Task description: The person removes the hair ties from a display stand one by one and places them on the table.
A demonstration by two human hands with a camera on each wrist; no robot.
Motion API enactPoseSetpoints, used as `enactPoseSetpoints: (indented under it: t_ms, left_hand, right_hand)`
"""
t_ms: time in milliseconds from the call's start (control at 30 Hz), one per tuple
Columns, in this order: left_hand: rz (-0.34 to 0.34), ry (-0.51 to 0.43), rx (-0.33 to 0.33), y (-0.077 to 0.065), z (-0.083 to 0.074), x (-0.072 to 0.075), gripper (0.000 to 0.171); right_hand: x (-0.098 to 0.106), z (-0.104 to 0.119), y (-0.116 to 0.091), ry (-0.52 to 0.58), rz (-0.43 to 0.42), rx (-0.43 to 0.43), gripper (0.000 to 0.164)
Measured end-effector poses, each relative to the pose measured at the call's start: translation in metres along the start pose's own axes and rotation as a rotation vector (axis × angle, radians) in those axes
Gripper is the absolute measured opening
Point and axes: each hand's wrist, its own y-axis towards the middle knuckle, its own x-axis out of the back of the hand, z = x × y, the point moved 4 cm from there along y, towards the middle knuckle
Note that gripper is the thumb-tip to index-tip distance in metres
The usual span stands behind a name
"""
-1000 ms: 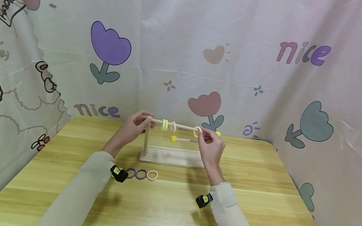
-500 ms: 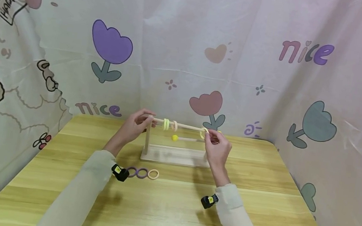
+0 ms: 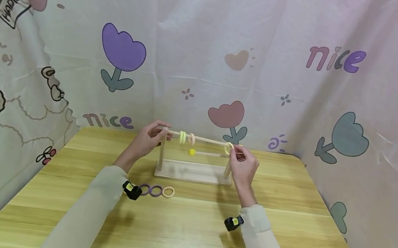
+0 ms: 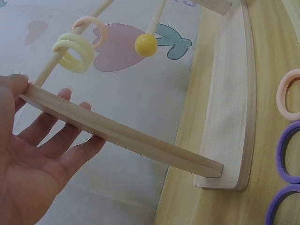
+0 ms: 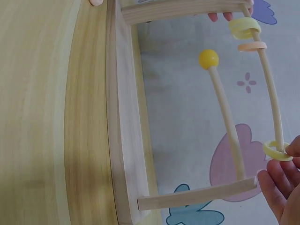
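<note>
My left hand grips the top of the left post of a wooden stand, thumb at the post's tip and fingers behind. From there a thin wooden rod runs to the right, sloping slightly down. Near its left end hang two pale yellow rings and a peach ring. At the rod's free right end my right hand pinches another pale yellow ring; the rod's tip overlaps its opening. A lower rod with a yellow ball on its end reaches left from the shorter right post.
The stand's flat base rests on the wooden table. In front of it lie two purple rings and a peach ring in a row, partly covered at the left by the wrist camera. A patterned cloth hangs behind.
My right hand has moved to the right, taking the pale yellow ring along the rod to its free end. The left hand stays on the post.
</note>
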Motion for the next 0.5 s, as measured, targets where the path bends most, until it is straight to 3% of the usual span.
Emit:
enactPoseSetpoints:
  t_ms: [500]
  left_hand:
    - [-0.006, -0.003, 0.008, 0.0003, -0.0002, 0.0, 0.034]
  right_hand:
    - [0.01, -0.0023, 0.0021, -0.005, -0.043, 0.043, 0.011]
